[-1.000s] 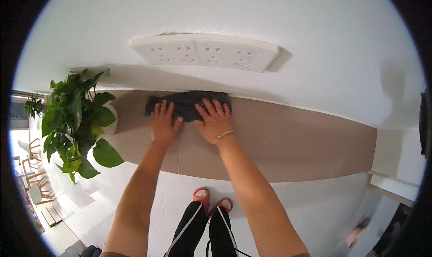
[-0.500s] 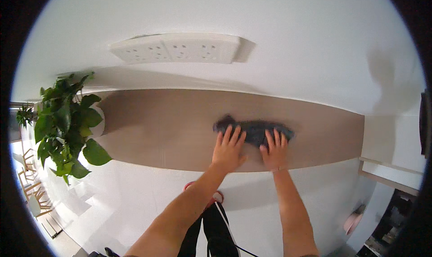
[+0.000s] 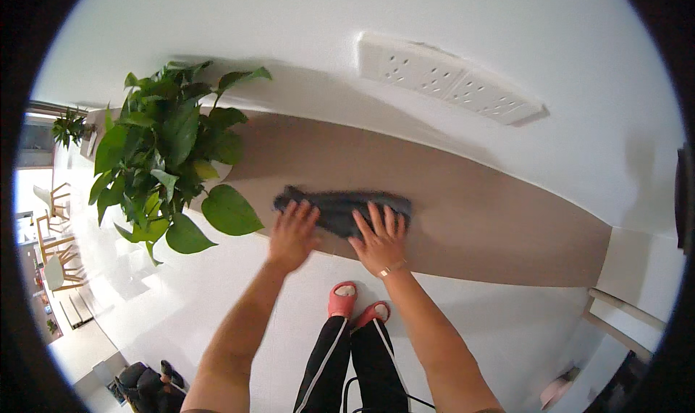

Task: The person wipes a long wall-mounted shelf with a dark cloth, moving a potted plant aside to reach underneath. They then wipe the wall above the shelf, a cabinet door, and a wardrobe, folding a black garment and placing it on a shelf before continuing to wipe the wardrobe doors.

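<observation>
Brown tabletop [image 3: 499,225] along a white wall [image 3: 304,22] bears, right of a leafy green plant [image 3: 179,134], a dark grey rumpled cloth [image 3: 337,212]; left hand [image 3: 293,238] and right hand [image 3: 381,245] rest on it, fingers spread.

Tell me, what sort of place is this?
Probably a home, though a small office is possible: a leafy potted plant grows near a white wall socket panel, light chairs show at far left, and the person wears pinkish-red slippers.
</observation>
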Tool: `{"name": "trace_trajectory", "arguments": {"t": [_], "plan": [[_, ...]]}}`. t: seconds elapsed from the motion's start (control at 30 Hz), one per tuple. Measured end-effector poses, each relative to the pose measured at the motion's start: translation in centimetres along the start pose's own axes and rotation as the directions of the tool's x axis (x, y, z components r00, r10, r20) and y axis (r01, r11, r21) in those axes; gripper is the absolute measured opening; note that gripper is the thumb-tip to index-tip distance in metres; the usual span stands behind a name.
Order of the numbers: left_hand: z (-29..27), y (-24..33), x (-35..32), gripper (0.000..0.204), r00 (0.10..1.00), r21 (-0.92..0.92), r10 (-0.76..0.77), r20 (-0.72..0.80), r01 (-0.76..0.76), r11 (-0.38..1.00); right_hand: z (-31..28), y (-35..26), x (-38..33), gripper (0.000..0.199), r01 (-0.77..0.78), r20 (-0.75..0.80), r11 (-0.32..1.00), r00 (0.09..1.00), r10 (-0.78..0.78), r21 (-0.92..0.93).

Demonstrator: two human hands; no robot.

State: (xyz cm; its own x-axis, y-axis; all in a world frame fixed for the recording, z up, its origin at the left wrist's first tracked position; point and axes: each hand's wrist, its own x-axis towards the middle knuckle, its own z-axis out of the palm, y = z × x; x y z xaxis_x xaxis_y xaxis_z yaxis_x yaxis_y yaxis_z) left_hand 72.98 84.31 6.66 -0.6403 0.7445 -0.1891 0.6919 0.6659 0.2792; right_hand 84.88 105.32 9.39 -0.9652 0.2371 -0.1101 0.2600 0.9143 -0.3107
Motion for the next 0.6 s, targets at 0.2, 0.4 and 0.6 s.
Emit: {"name": "trace_trajectory", "arguments": {"t": [0.2, 0.4, 0.6], "plan": [[-1.5, -6.6, -1.4, 0.063, 0.971, -0.184, -0.233, -0.062, 0.218, 0.958, 2.4, -8.3, 5.1, 0.060, -0.004, 0.179, 0.997, 0.984, -0.009, 0.076], [0.0, -0.3, -5.1, 0.072, 0.979, -0.140, -0.200, 0.049, 0.205, 0.969, 2.0, -4.2, -4.2, 0.063, 0.092, 0.103, 0.991, 0.989, -0.101, 0.092], [0.5, 12.8, -2.5, 0.080, 0.953, -0.155, 0.110, 0.283, -0.068, 0.986, -3.2, 8.4, -13.3, 0.059, -0.002, 0.056, 0.998, 0.998, 0.006, -0.066]]}}
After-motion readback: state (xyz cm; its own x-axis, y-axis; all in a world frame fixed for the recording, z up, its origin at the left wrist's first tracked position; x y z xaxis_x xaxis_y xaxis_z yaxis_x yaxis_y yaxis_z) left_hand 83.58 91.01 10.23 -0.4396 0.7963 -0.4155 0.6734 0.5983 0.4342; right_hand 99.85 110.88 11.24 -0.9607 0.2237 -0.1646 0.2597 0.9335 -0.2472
